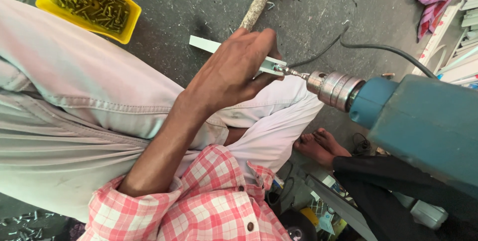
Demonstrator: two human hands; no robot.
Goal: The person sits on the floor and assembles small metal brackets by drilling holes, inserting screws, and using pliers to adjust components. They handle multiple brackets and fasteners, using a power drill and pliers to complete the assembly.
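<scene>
My left hand (pixel 231 69) is shut on a flat white strip (pixel 205 45), pressing it against my knee in light trousers (pixel 99 96). The strip's near end carries a small metal bracket (pixel 277 66). A blue-green electric drill (pixel 423 116) comes in from the right. Its silver chuck (pixel 334 87) points left, and the drill bit (pixel 298 74) touches the bracket just beside my fingers. My right hand is out of view, hidden behind or beyond the drill body.
A yellow tray of screws (pixel 47 2) sits on the grey floor at top left. A wooden-handled hammer (pixel 258 3) lies above my hand. The drill's black cable (pixel 383 48) runs right. Another person's bare feet (pixel 318 146) and dark trouser leg are at lower right. White profiles (pixel 460 42) are stacked at right.
</scene>
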